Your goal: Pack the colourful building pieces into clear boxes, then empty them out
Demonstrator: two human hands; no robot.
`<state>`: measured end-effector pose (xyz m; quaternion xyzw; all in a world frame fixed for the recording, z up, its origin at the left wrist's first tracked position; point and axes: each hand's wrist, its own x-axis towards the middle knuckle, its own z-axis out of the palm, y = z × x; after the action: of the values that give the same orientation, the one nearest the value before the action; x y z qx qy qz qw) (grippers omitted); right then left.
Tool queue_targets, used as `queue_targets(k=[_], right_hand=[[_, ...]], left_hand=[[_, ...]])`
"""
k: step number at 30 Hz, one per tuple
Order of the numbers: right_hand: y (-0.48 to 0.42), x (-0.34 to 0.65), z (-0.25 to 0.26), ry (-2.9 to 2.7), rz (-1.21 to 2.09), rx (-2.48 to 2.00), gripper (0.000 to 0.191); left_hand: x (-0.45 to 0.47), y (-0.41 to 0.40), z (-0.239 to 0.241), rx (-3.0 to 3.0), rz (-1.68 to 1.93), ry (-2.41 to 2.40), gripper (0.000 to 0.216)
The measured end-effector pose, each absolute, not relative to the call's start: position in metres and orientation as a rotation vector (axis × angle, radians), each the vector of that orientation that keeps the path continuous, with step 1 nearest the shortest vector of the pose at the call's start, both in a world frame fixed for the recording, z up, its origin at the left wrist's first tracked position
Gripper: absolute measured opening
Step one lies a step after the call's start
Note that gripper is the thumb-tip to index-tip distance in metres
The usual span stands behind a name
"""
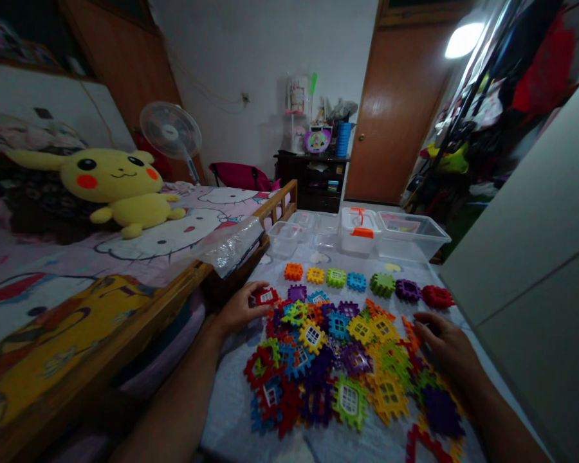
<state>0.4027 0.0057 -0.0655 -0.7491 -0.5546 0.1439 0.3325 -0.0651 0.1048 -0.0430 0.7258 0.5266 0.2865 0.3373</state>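
My left hand (244,308) is closed on a red interlocking building block (266,296) with a white window, at the left edge of the pile. At the pile's right side, my right hand (441,337) has its thumb and fingers pinched at the edge of an orange building block (410,332), which looks tilted. Between the hands lies a heap of loose plastic blocks with notched edges, among them a yellow block (312,337), a lime green block (350,401) and a dark purple block (441,410). Many overlap and partly hide one another.
Behind the heap runs a row of blocks sorted by colour, from an orange stack (293,271) to a red stack (438,296). Clear plastic boxes (412,238) and a lidded box (360,225) stand at the table's far end. A wooden bed rail (174,289) borders the left.
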Motion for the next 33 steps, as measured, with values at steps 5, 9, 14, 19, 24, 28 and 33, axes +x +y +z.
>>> queue_targets(k=[5, 9, 14, 19, 24, 28, 33], right_hand=[[0.006, 0.404, -0.067, -1.464, 0.377, -1.96, 0.045], [0.006, 0.406, -0.068, -1.484, 0.386, -1.963, 0.046], [0.005, 0.403, -0.066, -1.469, 0.37, -1.962, 0.045], [0.005, 0.403, -0.064, -1.481, 0.372, -1.956, 0.043], [0.006, 0.405, -0.067, -1.499, 0.37, -1.958, 0.042], [0.005, 0.405, -0.069, -1.506, 0.367, -1.961, 0.043], [0.006, 0.405, -0.069, -1.515, 0.347, -1.949, 0.041]], left_hand=[[-0.058, 0.104, -0.047, 1.984, 0.763, 1.385, 0.053], [-0.055, 0.103, -0.051, 2.209, 0.856, 1.433, 0.042], [-0.039, 0.091, -0.042, 2.312, 0.8, 1.37, 0.025], [-0.021, 0.085, -0.036, 2.442, 0.648, 1.313, 0.032], [-0.013, 0.084, -0.033, 2.393, 0.657, 1.206, 0.041], [-0.01, 0.076, -0.021, 2.196, 0.629, 1.006, 0.042], [-0.011, 0.074, -0.011, 1.875, 0.567, 0.746, 0.051]])
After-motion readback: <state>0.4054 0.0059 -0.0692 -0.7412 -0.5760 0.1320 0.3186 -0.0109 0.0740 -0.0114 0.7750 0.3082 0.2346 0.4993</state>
